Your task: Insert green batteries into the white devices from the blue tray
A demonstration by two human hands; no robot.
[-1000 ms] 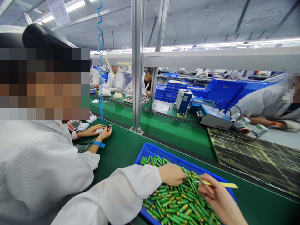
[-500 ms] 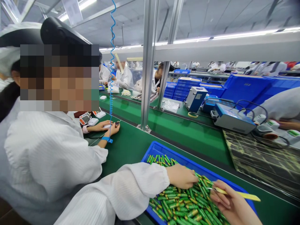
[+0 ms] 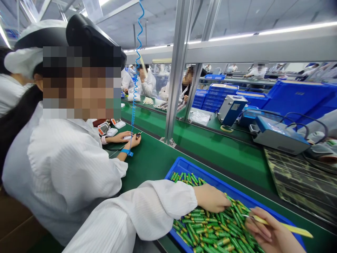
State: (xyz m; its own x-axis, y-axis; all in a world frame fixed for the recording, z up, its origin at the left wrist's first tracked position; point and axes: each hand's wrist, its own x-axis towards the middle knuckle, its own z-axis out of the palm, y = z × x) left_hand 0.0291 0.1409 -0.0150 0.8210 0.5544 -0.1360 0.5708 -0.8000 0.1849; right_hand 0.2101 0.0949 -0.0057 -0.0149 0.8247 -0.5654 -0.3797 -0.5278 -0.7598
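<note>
A blue tray (image 3: 210,175) full of loose green batteries with gold ends (image 3: 222,230) sits on the green bench before me. My left hand (image 3: 212,198) reaches in from the left, palm down over the heap, with its fingers closed at the batteries. What lies under those fingertips is hidden. At the tray's right side, my right hand (image 3: 271,230) is closed around a slim tool with a yellow handle (image 3: 296,230). The tool's thin metal tip points left over the batteries, close to the left fingertips; its kind is unclear.
A co-worker in a white smock (image 3: 79,165) sits close on my left, hands on a small part. A blue coiled cord (image 3: 135,70) hangs by a metal post (image 3: 176,77). Beyond the green belt stand a blue-and-white device (image 3: 281,135), blue bins (image 3: 295,96) and a dark mat (image 3: 297,179).
My view has turned slightly left, so everything sits farther right in the picture. Both hands keep nearly the same places over the tray, and the right one still grips the yellow-handled tool.
</note>
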